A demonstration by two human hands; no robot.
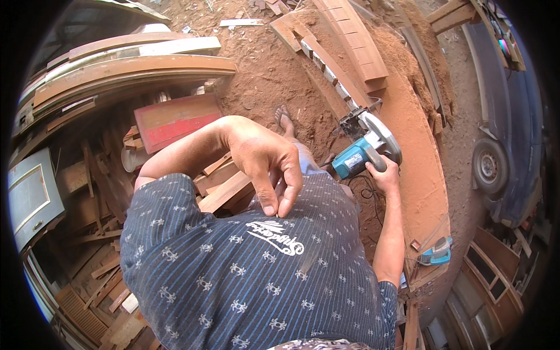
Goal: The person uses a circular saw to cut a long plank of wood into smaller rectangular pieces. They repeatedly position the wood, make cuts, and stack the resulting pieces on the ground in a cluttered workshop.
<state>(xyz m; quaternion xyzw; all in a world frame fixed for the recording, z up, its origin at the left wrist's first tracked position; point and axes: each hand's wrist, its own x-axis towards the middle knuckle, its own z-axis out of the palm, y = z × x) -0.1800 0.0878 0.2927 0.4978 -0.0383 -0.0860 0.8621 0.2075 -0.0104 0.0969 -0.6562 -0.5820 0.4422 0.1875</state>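
One saw (360, 151) in right grip (385, 174)

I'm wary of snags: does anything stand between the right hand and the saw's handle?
Nothing visible does: the right hand grips the handle of the saw. The left hand hangs in front of the shirt.

Circular saw (351, 161) in right hand (385, 174), stacked planks (137, 67) left, vehicle (512, 122) right of workbench (429, 213)
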